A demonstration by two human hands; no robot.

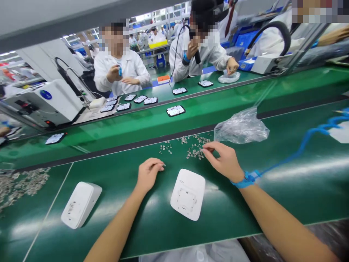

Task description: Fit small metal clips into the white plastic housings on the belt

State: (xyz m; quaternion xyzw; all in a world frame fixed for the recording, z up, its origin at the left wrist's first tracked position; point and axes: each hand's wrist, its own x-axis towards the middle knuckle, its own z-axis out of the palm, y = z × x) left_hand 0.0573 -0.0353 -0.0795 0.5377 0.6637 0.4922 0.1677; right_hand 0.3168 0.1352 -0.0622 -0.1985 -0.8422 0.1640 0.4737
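Observation:
My left hand (147, 174) hovers over the green bench with thumb and fingers pinched; a tiny greyish bit shows at the fingertips, too small to name. Thumb and index finger of my right hand (225, 158) come together at the right edge of a scatter of small metal pieces (195, 150); whether a piece is between them is hidden. Around the right wrist is a blue strap (247, 179) with a coiled cord. Between my forearms lies a white plastic housing (188, 194), its recessed square panel facing up. Left of my left arm rests a second white housing (81, 204), tilted.
A crumpled clear plastic bag (241, 126) lies beyond my right hand. Many metal pieces (20, 185) are heaped at far left. Circuit boards (176, 110) sit on the green conveyor (201, 114) past the bench's dark edge. Two people in white coats work opposite.

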